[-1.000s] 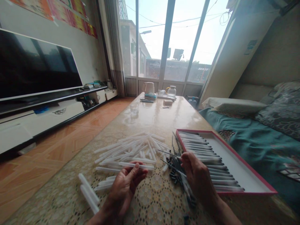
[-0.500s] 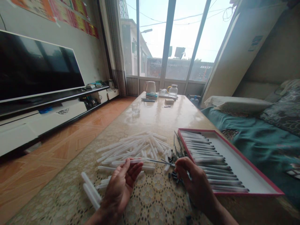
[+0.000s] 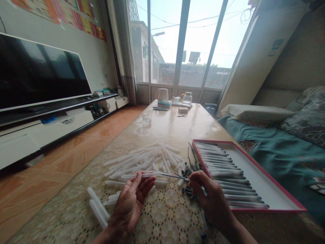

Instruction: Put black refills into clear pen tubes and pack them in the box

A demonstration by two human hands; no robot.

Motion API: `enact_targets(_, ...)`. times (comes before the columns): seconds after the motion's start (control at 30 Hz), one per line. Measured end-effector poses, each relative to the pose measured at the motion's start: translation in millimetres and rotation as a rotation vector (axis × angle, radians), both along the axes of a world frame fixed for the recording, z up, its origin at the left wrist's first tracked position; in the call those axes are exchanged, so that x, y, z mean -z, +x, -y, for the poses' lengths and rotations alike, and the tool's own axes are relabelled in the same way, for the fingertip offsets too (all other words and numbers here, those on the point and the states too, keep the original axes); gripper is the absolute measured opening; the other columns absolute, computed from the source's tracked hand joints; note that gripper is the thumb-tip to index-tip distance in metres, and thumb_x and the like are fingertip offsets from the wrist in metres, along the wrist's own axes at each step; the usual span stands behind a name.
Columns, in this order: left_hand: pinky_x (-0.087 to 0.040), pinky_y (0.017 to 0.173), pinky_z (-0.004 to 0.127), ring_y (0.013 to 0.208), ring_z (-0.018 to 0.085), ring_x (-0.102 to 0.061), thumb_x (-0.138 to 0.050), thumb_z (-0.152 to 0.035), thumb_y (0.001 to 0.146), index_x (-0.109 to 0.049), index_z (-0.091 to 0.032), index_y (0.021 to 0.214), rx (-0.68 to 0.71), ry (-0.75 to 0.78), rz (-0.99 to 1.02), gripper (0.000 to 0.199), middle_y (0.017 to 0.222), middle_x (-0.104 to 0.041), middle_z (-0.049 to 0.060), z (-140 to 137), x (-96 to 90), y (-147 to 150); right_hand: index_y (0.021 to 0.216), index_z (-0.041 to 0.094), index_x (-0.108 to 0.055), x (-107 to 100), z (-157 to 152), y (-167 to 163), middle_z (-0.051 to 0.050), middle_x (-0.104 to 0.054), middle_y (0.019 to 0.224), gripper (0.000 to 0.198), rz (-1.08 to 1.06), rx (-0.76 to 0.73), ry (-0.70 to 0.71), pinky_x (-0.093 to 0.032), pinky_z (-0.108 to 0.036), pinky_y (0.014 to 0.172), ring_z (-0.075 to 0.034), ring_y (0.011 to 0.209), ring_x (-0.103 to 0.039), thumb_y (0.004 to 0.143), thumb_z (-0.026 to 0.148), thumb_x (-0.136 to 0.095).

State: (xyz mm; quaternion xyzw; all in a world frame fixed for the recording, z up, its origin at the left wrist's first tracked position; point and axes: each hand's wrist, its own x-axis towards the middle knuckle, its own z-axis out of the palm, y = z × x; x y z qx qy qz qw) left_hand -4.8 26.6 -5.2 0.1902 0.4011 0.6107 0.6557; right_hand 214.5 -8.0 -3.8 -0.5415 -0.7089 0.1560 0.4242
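My left hand (image 3: 135,196) pinches a white translucent pen barrel (image 3: 142,175) between thumb and fingers, held level over the table. My right hand (image 3: 207,189) is closed on the rear of a thin dark pen refill (image 3: 169,175), whose tip is at the barrel's right end; whether it has entered I cannot tell. A pile of white barrels (image 3: 144,157) lies just beyond my left hand. Small black pen parts (image 3: 188,191) and several loose refills (image 3: 193,159) lie around my right hand. Assembled pens (image 3: 228,173) lie in rows inside a red-rimmed box (image 3: 281,191) at the right.
The long table has a patterned cover (image 3: 162,217). Farther back stand a clear glass (image 3: 146,117), a kettle (image 3: 162,95) and a glass pitcher (image 3: 187,98). Two white tubes (image 3: 98,206) lie at the near left. A sofa (image 3: 266,142) borders the right side.
Both hands keep nearly the same place and grip. The barrel and refill still meet end to end, with no clear shift.
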Motion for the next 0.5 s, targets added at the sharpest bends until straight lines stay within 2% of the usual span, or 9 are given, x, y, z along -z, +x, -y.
enact_targets(0.13,-0.057,0.066,0.027,0.067,0.016,-0.07,-0.055,-0.009,0.081,-0.061,-0.013,0.082,0.082,0.01,-0.019,0.007,0.073,-0.073,0.007,4.5,2.3,4.3,0.084,0.02,-0.051,1.1,1.6,-3.7,0.001,-0.057,0.07,0.012,-0.014,-0.038,-0.032,-0.042,-0.02,0.055,-0.012,0.059,-0.055,0.089,0.026,-0.041)
enact_targets(0.33,-0.055,0.064,0.024,0.065,0.016,-0.068,-0.064,-0.017,0.077,-0.067,-0.009,0.086,0.407,-0.019,0.032,0.013,0.068,-0.072,0.008,17.0,9.5,11.5,0.087,0.02,-0.051,-3.3,8.4,-13.8,0.002,-0.058,0.069,0.014,-0.187,-0.185,-0.151,-0.043,-0.02,0.057,-0.011,0.06,-0.056,0.091,0.029,-0.041)
enact_targets(0.43,-0.055,0.067,0.023,0.068,0.015,-0.068,-0.064,-0.014,0.076,-0.068,-0.011,0.081,0.366,-0.074,0.118,0.007,0.072,-0.073,0.008,18.1,9.5,12.0,0.087,0.019,-0.053,-4.4,5.8,-10.7,0.001,-0.058,0.069,0.021,-0.169,-0.136,-0.115,-0.043,-0.022,0.059,-0.013,0.063,-0.057,0.093,0.028,-0.035)
enact_targets(0.5,-0.055,0.067,0.023,0.067,0.014,-0.069,-0.063,-0.01,0.076,-0.068,-0.011,0.078,0.291,-0.096,0.165,0.006,0.072,-0.073,0.007,16.6,7.7,11.7,0.084,0.02,-0.056,-2.4,2.3,-6.8,-0.001,-0.059,0.075,0.018,0.019,-0.06,-0.045,-0.043,-0.024,0.063,-0.014,0.068,-0.056,0.091,0.024,-0.039)
